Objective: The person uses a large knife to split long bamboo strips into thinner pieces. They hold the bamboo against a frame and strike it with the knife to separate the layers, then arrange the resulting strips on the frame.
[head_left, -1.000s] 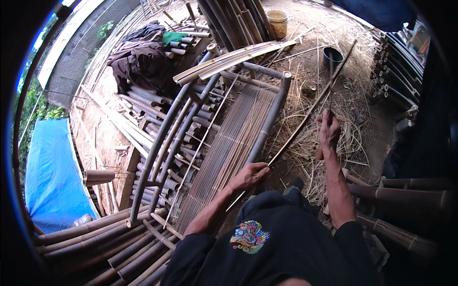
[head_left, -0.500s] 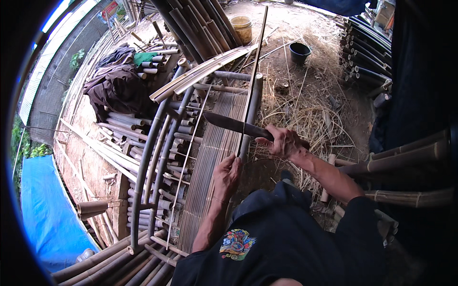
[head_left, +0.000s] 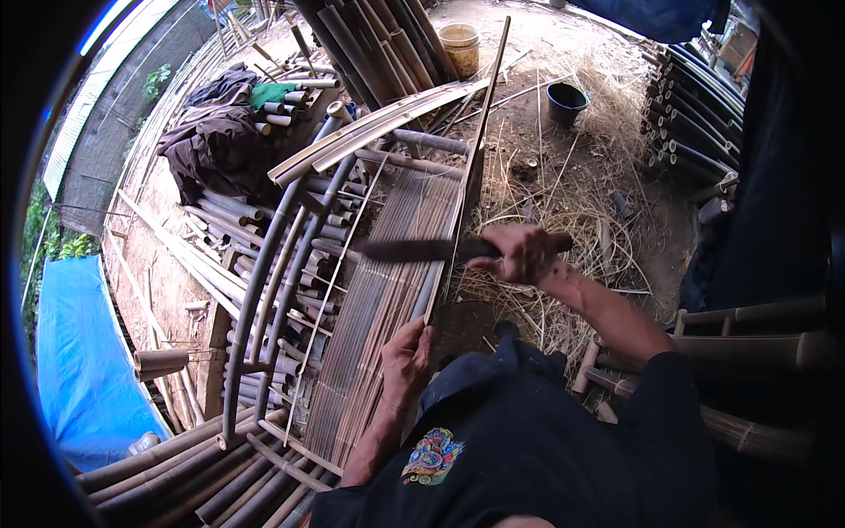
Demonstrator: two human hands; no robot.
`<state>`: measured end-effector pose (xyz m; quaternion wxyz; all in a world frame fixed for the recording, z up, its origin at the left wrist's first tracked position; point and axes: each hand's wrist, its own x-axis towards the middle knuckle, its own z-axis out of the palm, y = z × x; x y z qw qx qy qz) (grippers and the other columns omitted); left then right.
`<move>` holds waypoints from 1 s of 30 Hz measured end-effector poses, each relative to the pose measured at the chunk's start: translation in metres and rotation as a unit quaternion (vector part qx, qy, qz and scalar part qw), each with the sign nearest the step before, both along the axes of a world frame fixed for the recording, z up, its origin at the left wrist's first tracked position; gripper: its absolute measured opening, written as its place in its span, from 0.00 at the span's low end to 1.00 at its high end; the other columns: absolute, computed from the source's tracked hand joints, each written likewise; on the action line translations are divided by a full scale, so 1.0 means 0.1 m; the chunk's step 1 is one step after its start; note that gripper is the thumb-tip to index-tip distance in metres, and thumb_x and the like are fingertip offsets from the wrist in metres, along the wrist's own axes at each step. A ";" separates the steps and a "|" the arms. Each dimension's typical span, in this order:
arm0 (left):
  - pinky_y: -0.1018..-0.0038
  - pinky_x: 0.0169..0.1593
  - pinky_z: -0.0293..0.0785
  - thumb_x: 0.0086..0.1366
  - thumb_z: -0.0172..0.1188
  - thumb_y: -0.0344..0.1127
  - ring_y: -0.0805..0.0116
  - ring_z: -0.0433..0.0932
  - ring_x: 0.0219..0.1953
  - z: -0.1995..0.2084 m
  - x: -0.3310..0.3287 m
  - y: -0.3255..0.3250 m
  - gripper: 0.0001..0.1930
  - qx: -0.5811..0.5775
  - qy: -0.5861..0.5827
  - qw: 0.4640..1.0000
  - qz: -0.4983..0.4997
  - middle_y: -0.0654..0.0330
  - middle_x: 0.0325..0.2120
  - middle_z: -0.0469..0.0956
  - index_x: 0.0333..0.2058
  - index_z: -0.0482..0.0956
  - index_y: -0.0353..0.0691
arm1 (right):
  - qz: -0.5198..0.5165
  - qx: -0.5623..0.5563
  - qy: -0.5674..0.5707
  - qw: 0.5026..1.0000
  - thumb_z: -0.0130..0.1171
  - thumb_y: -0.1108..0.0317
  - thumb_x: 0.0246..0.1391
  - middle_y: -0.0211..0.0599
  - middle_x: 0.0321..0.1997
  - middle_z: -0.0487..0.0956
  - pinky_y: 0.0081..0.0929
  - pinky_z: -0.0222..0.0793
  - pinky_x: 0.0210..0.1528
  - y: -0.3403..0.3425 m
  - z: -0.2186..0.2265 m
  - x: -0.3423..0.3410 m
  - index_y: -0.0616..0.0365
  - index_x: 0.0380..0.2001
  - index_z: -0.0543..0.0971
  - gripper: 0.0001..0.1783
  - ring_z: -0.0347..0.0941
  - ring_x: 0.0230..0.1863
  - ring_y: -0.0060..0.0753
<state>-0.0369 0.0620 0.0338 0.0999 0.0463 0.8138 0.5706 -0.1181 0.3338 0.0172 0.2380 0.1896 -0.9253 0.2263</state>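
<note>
1. In the head view, your left hand (head_left: 405, 356) is closed around the near end of a long, narrow bamboo strip (head_left: 482, 132), thumb and fingers pinched together beside the slatted panel.
2. The strip slants up and away from you, thin and straight-edged, its far end reaching near the yellowish bucket.
3. Your right hand (head_left: 519, 253) is wrapped tightly around the handle of a machete (head_left: 409, 251); its broad, dark blade points to your left and crosses the strip in the view. Motion blurs the blade, so you cannot tell whether its edge touches the bamboo.
4. Beneath the blade lies a slatted bamboo panel (head_left: 365, 304), smooth slats set close in parallel, within a furniture frame of round, dark poles (head_left: 275, 273), some gently curved.
5. Two pale, split bamboo lengths (head_left: 378, 130) lie across the frame's far end, shallow and curved.
6. To your right, curly, straw-coloured shavings (head_left: 572, 251) are tangled over bare, brown earth.
7. Farther off stands the yellowish bucket (head_left: 459, 51), stained and round-rimmed; its contents are too small to tell.
8. Nearer is a black bucket (head_left: 566, 106), tapered and dark inside, its contents hidden.
9. Crumpled, dark brown cloth (head_left: 216, 145) drapes over stacked, hollow bamboo; a creased blue tarp (head_left: 97, 352) spreads at far left.
</note>
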 end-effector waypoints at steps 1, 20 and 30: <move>0.81 0.39 0.70 0.66 0.56 0.29 0.78 0.74 0.32 0.04 0.05 0.08 0.11 -0.039 0.030 0.999 -0.012 0.60 0.28 0.78 0.45 0.77 0.29 | -0.053 -0.038 -0.029 0.997 0.42 0.35 0.60 0.30 0.12 0.71 0.25 0.65 0.09 0.22 -0.03 -0.15 0.56 0.30 0.76 0.32 0.68 0.10 0.24; 0.73 0.27 0.67 0.61 0.58 0.27 0.64 0.72 0.21 -0.27 1.14 0.22 0.06 -0.113 0.030 0.993 -0.023 0.55 0.19 0.71 0.36 0.80 0.34 | -0.219 0.016 -0.135 0.966 0.41 0.28 0.56 0.36 0.16 0.73 0.36 0.68 0.24 2.88 0.19 -1.16 0.48 0.30 0.76 0.34 0.73 0.20 0.34; 0.72 0.25 0.69 0.65 0.53 0.30 0.65 0.73 0.18 -0.61 1.56 -0.44 0.08 -0.206 0.008 0.978 -0.046 0.56 0.16 0.72 0.30 0.79 0.34 | -0.478 -0.136 -0.180 0.849 0.36 0.20 0.49 0.50 0.32 0.82 0.39 0.74 0.34 4.47 0.72 -1.38 0.57 0.37 0.81 0.48 0.80 0.34 0.48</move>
